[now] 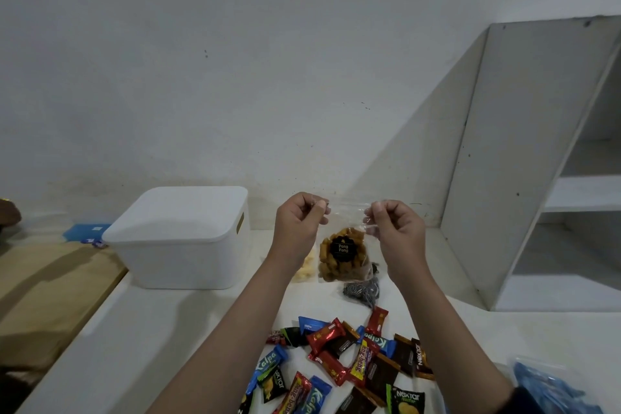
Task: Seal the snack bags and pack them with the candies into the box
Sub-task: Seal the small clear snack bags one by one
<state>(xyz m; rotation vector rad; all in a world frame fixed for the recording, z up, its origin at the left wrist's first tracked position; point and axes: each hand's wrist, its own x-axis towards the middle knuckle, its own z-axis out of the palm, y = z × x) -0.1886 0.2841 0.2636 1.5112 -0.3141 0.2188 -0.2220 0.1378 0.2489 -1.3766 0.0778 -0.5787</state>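
Both hands are raised above the counter (188, 316) with forearms extended forward and fingers curled inward. The top left corner of a clear snack bag (342, 255) is pinched by the left hand (299, 222) between thumb and curled fingers, and the top right corner is pinched by the right hand (395, 228) in the same manner, so that the bag's upper edge is stretched level between them. The bag is held upright and hangs down from this edge; brown fried snacks and a round black label reading "Pang Pang" are seen in its lower half, and whether its bottom touches the counter cannot be determined. A second bag of pale yellow snacks (307, 267) is partly hidden behind the left wrist, and a bag of dark spiral-patterned pieces (363, 291) lies on the counter just below the held bag. A loose heap of wrapped candies (346, 363) in red, blue, brown and green wrappers is spread on the counter between the forearms, nearer the camera. A white box (181, 239) with its lid closed is placed on the counter to the left of the left hand, close to the wall. A white open shelf unit (537, 161) is positioned at the right, and a blue plastic bag (551, 390) is seen at the lower right edge. A wooden surface (50, 289) adjoins the counter at the left
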